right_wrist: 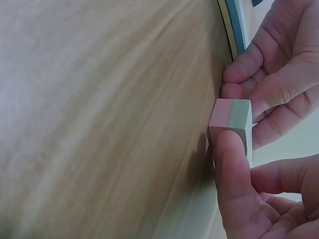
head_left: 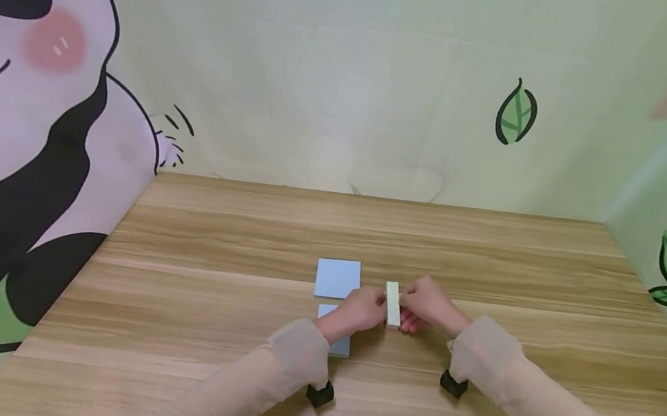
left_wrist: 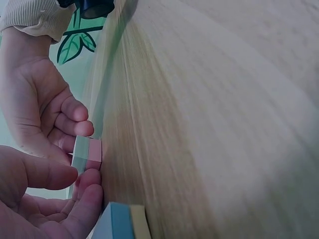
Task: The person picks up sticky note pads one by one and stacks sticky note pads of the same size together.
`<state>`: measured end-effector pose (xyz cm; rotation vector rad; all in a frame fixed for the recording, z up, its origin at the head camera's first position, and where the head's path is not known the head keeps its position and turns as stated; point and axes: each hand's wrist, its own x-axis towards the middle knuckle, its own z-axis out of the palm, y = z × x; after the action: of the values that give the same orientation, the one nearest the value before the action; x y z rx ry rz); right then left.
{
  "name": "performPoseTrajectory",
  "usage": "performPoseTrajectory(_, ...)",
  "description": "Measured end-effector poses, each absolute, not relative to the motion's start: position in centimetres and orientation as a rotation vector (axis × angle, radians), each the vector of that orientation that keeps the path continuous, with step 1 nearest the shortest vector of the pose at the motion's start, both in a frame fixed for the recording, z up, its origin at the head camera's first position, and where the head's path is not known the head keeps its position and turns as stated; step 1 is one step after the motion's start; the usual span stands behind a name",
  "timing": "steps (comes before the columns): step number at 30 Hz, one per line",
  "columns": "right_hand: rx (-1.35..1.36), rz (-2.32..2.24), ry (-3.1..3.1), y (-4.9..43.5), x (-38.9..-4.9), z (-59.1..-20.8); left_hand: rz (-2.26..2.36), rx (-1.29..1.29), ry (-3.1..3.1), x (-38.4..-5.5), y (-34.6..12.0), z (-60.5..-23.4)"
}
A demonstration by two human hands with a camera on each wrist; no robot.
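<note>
Two narrow sticky note pads, stacked light green (head_left: 393,304) over pink (right_wrist: 220,110), stand on the table between my hands. My left hand (head_left: 362,308) pinches the stack from its left side, thumb and fingers bent at the edge. From the other side my right hand (head_left: 429,303) grips it too, with the thumb and index finger at its edges in the right wrist view. Left of the stack lies a square blue sticky note pad (head_left: 338,279). A second blue pad (head_left: 341,348) is nearer me, partly hidden under my left hand and forearm; yellow shows beneath the blue in the wrist views.
The wood-grain table (head_left: 203,303) runs back to a printed backdrop (head_left: 297,92) with a panda and leaves. Black wrist devices (head_left: 320,394) hang below both sleeves, close to the tabletop.
</note>
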<state>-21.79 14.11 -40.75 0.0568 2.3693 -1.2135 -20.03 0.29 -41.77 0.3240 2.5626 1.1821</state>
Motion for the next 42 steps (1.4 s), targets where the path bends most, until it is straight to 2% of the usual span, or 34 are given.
performPoseTrajectory(17,0.028,-1.196,2.382,14.3,-21.7,-41.0,1.178,0.343,2.569,-20.1,0.3,-41.7)
performPoseTrajectory(31,-0.553,-0.919,2.868,14.6,-23.5,-39.3,0.889,0.432,2.71,-19.1,0.0,-39.9)
performPoseTrajectory(42,-0.606,-0.899,2.784,13.9,-24.1,-40.0,0.757,0.606,2.663,-19.0,-0.1,-40.5)
